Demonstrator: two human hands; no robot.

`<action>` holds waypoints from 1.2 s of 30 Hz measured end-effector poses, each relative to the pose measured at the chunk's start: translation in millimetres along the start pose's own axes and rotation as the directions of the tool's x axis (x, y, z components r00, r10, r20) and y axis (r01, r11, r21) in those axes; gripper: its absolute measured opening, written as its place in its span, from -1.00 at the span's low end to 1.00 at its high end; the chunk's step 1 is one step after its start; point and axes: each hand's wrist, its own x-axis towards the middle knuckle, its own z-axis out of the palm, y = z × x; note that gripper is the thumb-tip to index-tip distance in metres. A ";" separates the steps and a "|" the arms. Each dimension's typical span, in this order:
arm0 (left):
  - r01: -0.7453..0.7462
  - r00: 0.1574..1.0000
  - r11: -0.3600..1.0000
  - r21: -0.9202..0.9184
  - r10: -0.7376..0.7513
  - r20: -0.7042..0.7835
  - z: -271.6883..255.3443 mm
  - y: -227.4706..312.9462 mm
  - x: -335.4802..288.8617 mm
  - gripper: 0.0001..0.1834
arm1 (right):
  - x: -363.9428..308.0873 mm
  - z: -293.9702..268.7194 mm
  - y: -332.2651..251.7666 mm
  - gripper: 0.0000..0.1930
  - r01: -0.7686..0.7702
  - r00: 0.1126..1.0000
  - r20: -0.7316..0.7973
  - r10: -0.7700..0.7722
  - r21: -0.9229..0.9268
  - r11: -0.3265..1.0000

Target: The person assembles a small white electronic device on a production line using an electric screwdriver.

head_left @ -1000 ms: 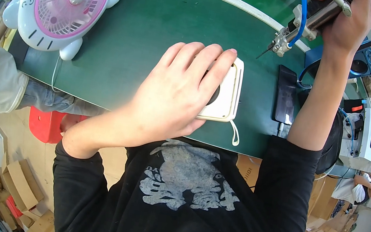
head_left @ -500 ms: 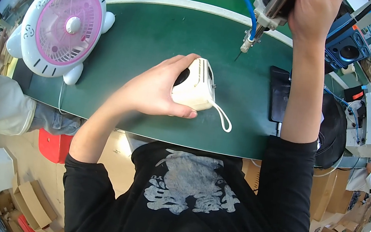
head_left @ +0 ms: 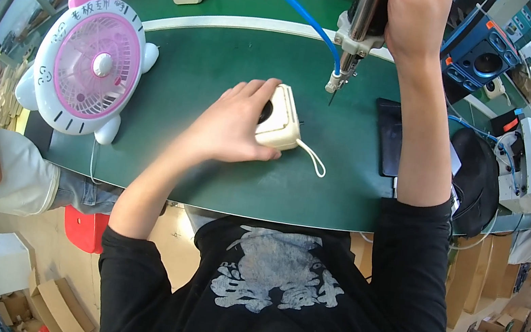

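Item: cream plastic box-shaped device [head_left: 282,122], rounded corners, black round patch [head_left: 265,112], white loop strap [head_left: 320,172]. Location: mid-depth between near and far edges of green worktop [head_left: 208,181]; underside contact indiscernible. Left side hidden by left hand [head_left: 234,120], thumb nearward, fingers clamped on device. Right hand [head_left: 419,23], raised farward, fingers closed round silver needle-tipped tool [head_left: 359,43], top cut off.

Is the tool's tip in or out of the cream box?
Out: green table shows between the tip and the cream box in the left hand.
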 end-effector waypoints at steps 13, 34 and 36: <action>-0.096 0.995 0.969 0.229 0.084 0.059 36.1 -20.9 42.4 0.29 | 19.9 14.0 -18.1 -0.76 -0.300 0.954 -0.018 0.299 -0.063 0.952; -0.095 0.994 0.918 -0.386 0.068 -0.083 39.5 -67.3 12.0 0.10 | 34.4 60.0 -4.3 -0.66 -0.215 0.976 0.059 0.208 0.157 0.964; -0.097 0.993 0.925 -0.367 0.065 -0.099 42.7 -68.8 11.5 0.10 | 35.3 61.5 -0.7 -0.66 -0.208 0.978 0.057 0.202 0.146 0.967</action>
